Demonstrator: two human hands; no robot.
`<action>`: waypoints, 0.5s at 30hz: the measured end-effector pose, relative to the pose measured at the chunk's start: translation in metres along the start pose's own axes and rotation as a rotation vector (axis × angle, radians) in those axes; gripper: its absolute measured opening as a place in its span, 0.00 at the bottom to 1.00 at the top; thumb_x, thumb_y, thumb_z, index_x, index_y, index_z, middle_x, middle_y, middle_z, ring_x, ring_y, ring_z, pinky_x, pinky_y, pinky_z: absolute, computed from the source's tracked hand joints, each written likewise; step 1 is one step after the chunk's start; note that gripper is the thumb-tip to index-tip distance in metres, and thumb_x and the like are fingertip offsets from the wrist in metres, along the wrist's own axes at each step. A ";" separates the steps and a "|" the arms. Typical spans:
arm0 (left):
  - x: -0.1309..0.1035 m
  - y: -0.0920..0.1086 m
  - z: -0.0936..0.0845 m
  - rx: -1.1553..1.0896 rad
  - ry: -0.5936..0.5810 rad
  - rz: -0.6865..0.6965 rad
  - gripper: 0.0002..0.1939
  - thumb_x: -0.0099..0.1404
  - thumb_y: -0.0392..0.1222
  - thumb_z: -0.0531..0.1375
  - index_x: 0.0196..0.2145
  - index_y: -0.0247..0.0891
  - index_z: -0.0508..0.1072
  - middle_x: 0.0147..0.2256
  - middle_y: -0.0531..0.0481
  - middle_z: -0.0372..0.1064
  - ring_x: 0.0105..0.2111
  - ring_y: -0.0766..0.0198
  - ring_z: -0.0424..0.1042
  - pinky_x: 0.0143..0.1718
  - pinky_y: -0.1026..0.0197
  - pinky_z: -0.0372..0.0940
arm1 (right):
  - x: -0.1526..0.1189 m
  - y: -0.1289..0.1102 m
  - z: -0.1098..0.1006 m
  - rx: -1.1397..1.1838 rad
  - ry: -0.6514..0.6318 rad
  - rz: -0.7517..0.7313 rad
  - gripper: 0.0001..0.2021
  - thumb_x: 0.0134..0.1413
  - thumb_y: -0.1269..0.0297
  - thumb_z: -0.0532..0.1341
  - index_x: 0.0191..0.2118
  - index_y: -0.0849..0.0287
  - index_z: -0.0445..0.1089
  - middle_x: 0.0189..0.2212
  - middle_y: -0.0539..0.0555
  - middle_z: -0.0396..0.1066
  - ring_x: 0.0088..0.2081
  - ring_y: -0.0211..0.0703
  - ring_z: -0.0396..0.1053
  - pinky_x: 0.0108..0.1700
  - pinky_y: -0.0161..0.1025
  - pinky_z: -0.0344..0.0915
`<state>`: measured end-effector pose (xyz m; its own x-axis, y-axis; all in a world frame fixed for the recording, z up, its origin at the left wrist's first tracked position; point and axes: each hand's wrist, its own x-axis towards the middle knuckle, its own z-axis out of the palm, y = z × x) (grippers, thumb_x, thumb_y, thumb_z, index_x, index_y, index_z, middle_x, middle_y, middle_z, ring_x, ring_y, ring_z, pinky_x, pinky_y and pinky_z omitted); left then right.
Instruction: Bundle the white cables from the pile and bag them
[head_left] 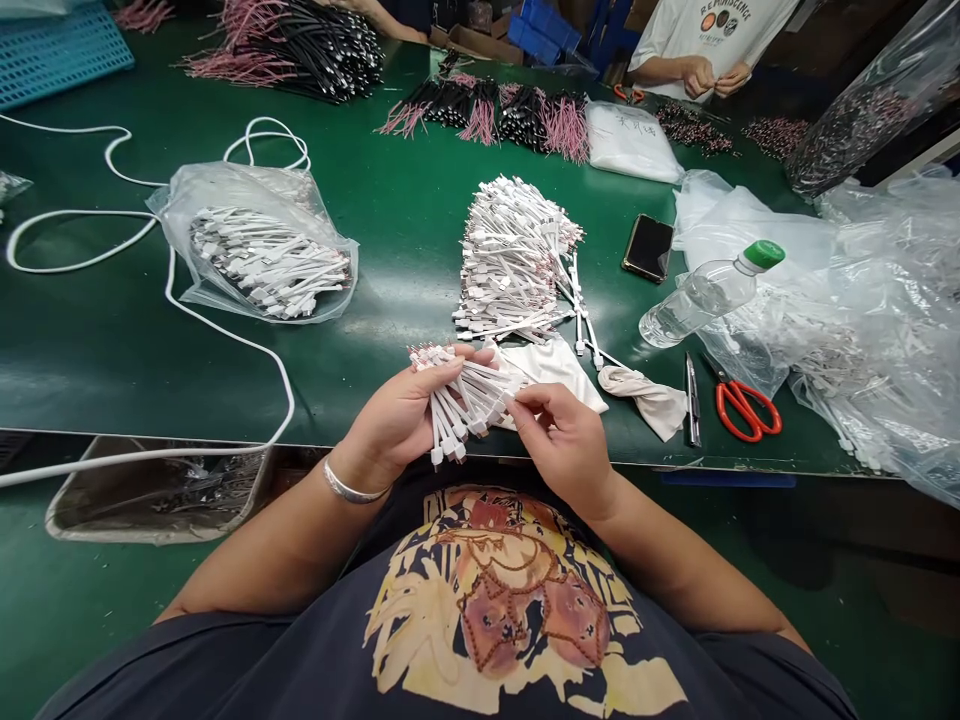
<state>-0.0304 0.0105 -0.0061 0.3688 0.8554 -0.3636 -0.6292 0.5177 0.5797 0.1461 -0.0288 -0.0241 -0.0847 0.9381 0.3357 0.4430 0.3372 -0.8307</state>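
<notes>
My left hand (401,410) is wrapped round a bundle of short white cables (469,400) with connectors fanned toward me and to the right. The fingers of my right hand (562,435) are pinched at the right side of this bundle, on a white connector. Beyond my hands lies a large pile of white cables (514,260) on the green table (405,220). A white cloth (559,370) lies just behind the bundle, and a twisted cloth glove (645,395) is to its right.
A plastic bag of white cables (262,250) lies left, beside a long white cord (225,325). At right are a phone (648,248), a bottle (701,300), a cutter knife (691,400), red scissors (748,410) and plastic bags (892,300). Another person's hands (716,78) work across the table.
</notes>
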 end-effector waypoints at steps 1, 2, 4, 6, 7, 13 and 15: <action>0.000 0.000 0.000 -0.016 0.019 -0.006 0.10 0.60 0.28 0.56 0.37 0.34 0.73 0.39 0.45 0.76 0.38 0.55 0.76 0.39 0.50 0.72 | 0.000 0.000 -0.002 -0.104 0.006 -0.122 0.02 0.57 0.69 0.58 0.36 0.56 0.67 0.31 0.52 0.72 0.32 0.40 0.70 0.37 0.38 0.68; 0.000 0.000 0.000 -0.032 0.036 -0.012 0.10 0.60 0.28 0.56 0.37 0.34 0.73 0.39 0.45 0.76 0.39 0.55 0.76 0.40 0.50 0.72 | 0.001 0.000 -0.005 -0.189 -0.004 -0.227 0.05 0.57 0.71 0.56 0.38 0.56 0.67 0.32 0.53 0.72 0.34 0.41 0.70 0.39 0.39 0.68; 0.000 -0.001 0.001 -0.055 0.060 -0.028 0.09 0.60 0.27 0.55 0.37 0.34 0.72 0.39 0.45 0.76 0.40 0.55 0.75 0.42 0.49 0.71 | 0.005 0.002 -0.010 -0.322 -0.043 -0.382 0.08 0.57 0.74 0.55 0.41 0.57 0.66 0.33 0.55 0.73 0.36 0.43 0.70 0.41 0.41 0.68; 0.000 0.000 0.002 -0.070 0.078 -0.047 0.09 0.60 0.27 0.55 0.37 0.34 0.72 0.39 0.45 0.76 0.40 0.56 0.75 0.44 0.49 0.70 | 0.011 0.003 -0.015 -0.441 -0.087 -0.478 0.09 0.57 0.75 0.54 0.42 0.58 0.66 0.33 0.57 0.73 0.36 0.45 0.70 0.40 0.43 0.67; 0.000 0.000 0.002 -0.073 0.081 -0.058 0.10 0.60 0.27 0.55 0.38 0.34 0.72 0.39 0.45 0.76 0.40 0.56 0.75 0.45 0.49 0.69 | 0.013 0.003 -0.017 -0.487 -0.107 -0.507 0.09 0.57 0.75 0.54 0.42 0.59 0.66 0.32 0.57 0.72 0.35 0.46 0.69 0.39 0.43 0.67; 0.000 0.000 0.003 -0.106 0.004 -0.136 0.13 0.61 0.28 0.54 0.43 0.34 0.71 0.39 0.45 0.75 0.37 0.60 0.75 0.44 0.54 0.70 | 0.025 0.001 -0.029 -0.470 -0.159 -0.498 0.08 0.57 0.75 0.55 0.41 0.60 0.66 0.32 0.56 0.71 0.36 0.46 0.66 0.39 0.43 0.66; 0.000 0.000 0.003 -0.123 -0.051 -0.147 0.12 0.61 0.28 0.54 0.41 0.32 0.72 0.38 0.45 0.75 0.35 0.62 0.75 0.42 0.57 0.70 | 0.029 0.001 -0.031 -0.401 -0.156 -0.451 0.07 0.58 0.73 0.55 0.41 0.58 0.66 0.32 0.55 0.70 0.36 0.45 0.66 0.40 0.43 0.65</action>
<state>-0.0284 0.0110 -0.0037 0.4952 0.7718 -0.3989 -0.6437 0.6343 0.4281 0.1716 -0.0037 -0.0012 -0.4577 0.7209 0.5204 0.6316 0.6756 -0.3804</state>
